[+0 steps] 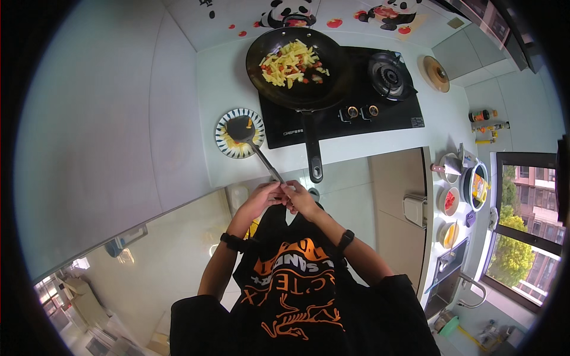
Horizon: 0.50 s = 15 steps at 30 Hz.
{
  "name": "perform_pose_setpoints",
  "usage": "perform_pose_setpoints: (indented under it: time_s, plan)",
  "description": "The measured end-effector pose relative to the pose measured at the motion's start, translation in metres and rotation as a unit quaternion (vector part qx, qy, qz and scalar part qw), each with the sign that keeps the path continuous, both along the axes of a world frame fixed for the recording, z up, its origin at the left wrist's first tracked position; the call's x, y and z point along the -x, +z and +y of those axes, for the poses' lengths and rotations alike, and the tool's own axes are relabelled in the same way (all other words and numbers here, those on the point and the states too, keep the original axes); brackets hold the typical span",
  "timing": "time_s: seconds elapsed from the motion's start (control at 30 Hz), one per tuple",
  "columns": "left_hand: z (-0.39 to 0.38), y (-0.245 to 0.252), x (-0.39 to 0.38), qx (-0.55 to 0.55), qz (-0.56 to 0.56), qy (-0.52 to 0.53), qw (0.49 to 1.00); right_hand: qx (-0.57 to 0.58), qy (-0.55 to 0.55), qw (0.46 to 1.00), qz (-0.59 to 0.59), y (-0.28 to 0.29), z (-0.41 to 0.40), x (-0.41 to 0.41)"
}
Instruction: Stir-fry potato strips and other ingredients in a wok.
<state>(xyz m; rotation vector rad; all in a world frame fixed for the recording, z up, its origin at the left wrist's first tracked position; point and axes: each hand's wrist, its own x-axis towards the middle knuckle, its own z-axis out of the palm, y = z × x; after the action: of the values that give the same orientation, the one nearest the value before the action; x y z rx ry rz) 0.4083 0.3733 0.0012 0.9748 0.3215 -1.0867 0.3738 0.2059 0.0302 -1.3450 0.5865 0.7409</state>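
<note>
My right hand grips the handle end of a wok spatula. Beside it, my left hand has its fingertips against that same handle end and the right fingers; whether it also grips is not clear. The dark blade of the spatula rests on a patterned plate holding some pale food bits, with a few bits stuck to the blade. Ahead, a black wok stands over the left part of the gas cooktop. Pale yellow strips and small red pieces lie inside it. The wok's handle points towards me.
A bare burner lies right of the wok, near two knobs. A glass lid leans by the wall. Along the right counter are a cleaver, a bowl of red pieces, another bowl and a sink.
</note>
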Motion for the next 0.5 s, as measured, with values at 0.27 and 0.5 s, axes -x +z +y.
perform_pose_setpoints:
  time_s: [0.27, 0.5]
  plan:
    - [-0.032, -0.026, 0.017, -0.026, 0.011, 0.064, 0.998, 0.005, 0.054, 0.999, -0.004, -0.044, -0.027, 0.014]
    - [-0.024, -0.035, 0.021, -0.048, 0.037, 0.139, 0.988, -0.010, 0.053, 0.998, -0.023, -0.024, -0.067, 0.024]
